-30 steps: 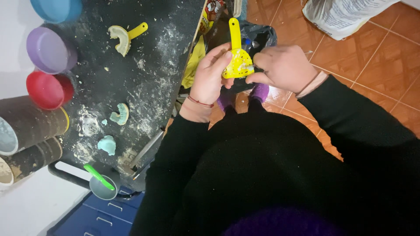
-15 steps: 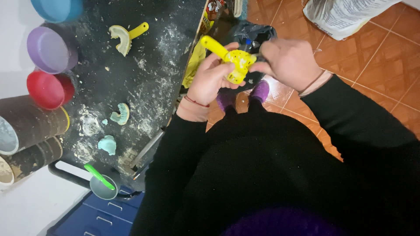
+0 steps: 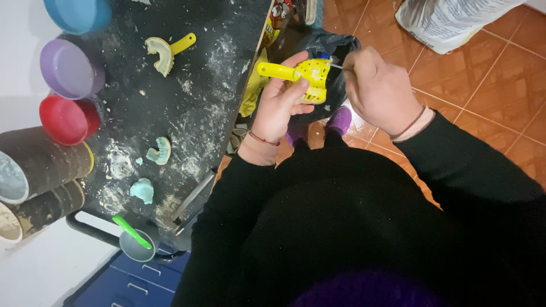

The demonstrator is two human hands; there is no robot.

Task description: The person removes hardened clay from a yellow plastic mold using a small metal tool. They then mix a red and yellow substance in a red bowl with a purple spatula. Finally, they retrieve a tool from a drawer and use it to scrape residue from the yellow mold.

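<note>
I see the left hand with fingers closed around a yellow tray, held off the desk. Right hand pinches a thin tool at its bowl (tip barely visible). Tray looks mostly scraped clean; I judge little remains.

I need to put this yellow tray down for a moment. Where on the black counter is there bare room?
On the black counter, the open patch lies between the tray with white paste and the blue-green casts. The left edge is crowded with bowls and cups.
</note>
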